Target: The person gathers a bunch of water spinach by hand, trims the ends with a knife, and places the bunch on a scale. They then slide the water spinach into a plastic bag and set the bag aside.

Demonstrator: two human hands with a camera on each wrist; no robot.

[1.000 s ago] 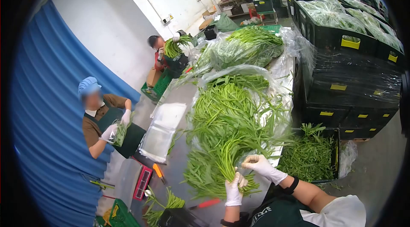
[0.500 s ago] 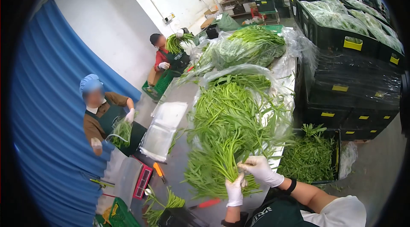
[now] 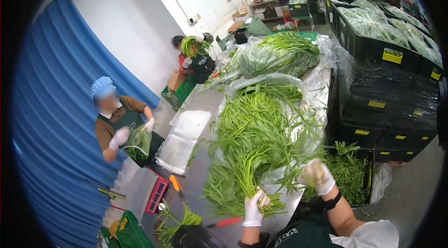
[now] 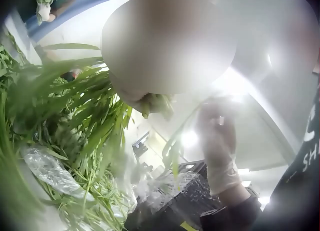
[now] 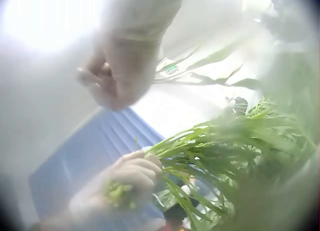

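Observation:
My gloved left hand (image 3: 254, 207) grips a bunch of water spinach (image 3: 247, 173) round its stems, low over the near end of the table. In the right wrist view the cut stem ends poke out below that fist. The gloved right hand (image 3: 318, 177), blurred, is raised to the right of the bunch, apart from it. Its curled fingers pinch a thin water spinach sprig (image 5: 200, 80), whose narrow leaves stick out sideways. A large water spinach pile (image 3: 252, 117) on clear plastic lies in front of both hands.
A black crate (image 3: 368, 168) of loose greens stands right of the table, below stacked crates (image 3: 373, 84). On the left are plastic bags (image 3: 184, 140), an orange-handled knife (image 3: 175, 185) and a red scale (image 3: 156, 195). A person (image 3: 123, 122) handles bagged greens across the table.
My right hand has moved from beside the bunch out to the right, with a sprig. The left hand keeps its grip on the bunch. The head view has shifted slightly.

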